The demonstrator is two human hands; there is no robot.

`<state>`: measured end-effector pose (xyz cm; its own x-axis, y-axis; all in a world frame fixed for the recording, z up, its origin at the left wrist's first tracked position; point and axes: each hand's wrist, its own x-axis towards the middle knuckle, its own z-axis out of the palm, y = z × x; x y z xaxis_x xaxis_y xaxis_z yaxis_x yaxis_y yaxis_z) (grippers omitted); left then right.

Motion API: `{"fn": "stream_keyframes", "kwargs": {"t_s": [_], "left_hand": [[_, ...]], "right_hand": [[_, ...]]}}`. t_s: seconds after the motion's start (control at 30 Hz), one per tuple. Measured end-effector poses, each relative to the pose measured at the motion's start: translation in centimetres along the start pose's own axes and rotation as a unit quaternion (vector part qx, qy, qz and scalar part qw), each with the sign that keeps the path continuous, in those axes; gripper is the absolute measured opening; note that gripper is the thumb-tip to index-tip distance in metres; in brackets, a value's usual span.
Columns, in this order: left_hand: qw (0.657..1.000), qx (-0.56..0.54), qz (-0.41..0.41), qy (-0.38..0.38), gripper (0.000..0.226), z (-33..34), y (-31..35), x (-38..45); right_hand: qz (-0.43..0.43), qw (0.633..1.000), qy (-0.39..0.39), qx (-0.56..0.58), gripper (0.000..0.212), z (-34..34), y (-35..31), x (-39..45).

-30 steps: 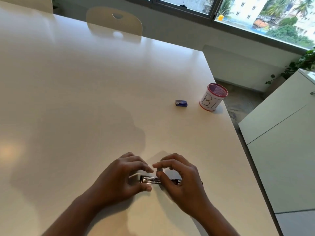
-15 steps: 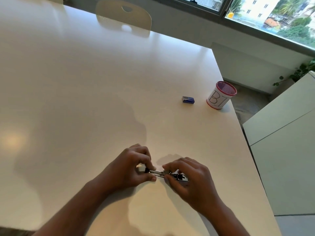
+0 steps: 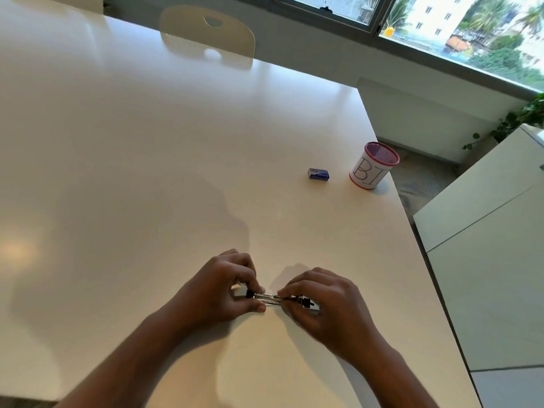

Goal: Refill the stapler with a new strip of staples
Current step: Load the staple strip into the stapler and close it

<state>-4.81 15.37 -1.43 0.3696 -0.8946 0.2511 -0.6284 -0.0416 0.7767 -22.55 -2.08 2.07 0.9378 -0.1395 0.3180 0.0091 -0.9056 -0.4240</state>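
- A wide, glossy white table (image 3: 147, 160) fills most of the view, seen from above and slightly tilted; soft window light and a faint shadow of the person fall across it.
- Near the table's close edge, both bare hands meet over a small metal stapler (image 3: 278, 298) that lies lengthwise from left to right, low on or just above the surface.
- The left hand (image 3: 217, 293) pinches the stapler's left end between thumb and curled fingers.
- The right hand (image 3: 323, 301) grips the stapler's right part, fingertips closed on the shiny middle section; whether a staple strip is between them is too small to tell.
- Farther away and to the right, a small blue box (image 3: 318, 174) lies flat on the table.
- Just right of it, close to the table's right edge, stands an upright white cup (image 3: 371, 165) with a pink mesh rim and black letters on its side.
- A pale chair back (image 3: 207, 35) with an oval cut-out sits at the far side of the table.
- Behind it runs a grey wall under a window (image 3: 441, 19) showing buildings and trees.
- White cabinets (image 3: 494, 245) stand to the right, with a trailing green plant (image 3: 521, 119) beyond them.
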Motion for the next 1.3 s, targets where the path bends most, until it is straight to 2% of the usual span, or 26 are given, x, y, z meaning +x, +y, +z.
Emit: {"fn": "stream_keyframes", "kwargs": {"t_s": [0.5,0.8,0.97,1.3], "left_hand": [[1.000,-0.001,-0.005,-0.004,0.023,0.0,-0.2,0.0],[1.000,0.003,0.000,-0.009,0.023,-0.1,-0.2,0.2],[1.000,0.004,-0.003,-0.010,0.024,0.0,-0.1,0.2],[1.000,0.010,-0.007,-0.006,0.025,0.0,0.0,0.1]], "right_hand": [[-0.008,0.999,0.027,0.044,0.012,1.2,0.8,-0.2],[0.001,0.999,-0.004,0.043,0.008,1.0,0.8,0.1],[0.038,0.998,0.021,0.039,0.010,1.0,0.6,-1.0],[0.055,0.994,0.000,-0.100,0.018,0.2,-0.1,-2.0]]}}
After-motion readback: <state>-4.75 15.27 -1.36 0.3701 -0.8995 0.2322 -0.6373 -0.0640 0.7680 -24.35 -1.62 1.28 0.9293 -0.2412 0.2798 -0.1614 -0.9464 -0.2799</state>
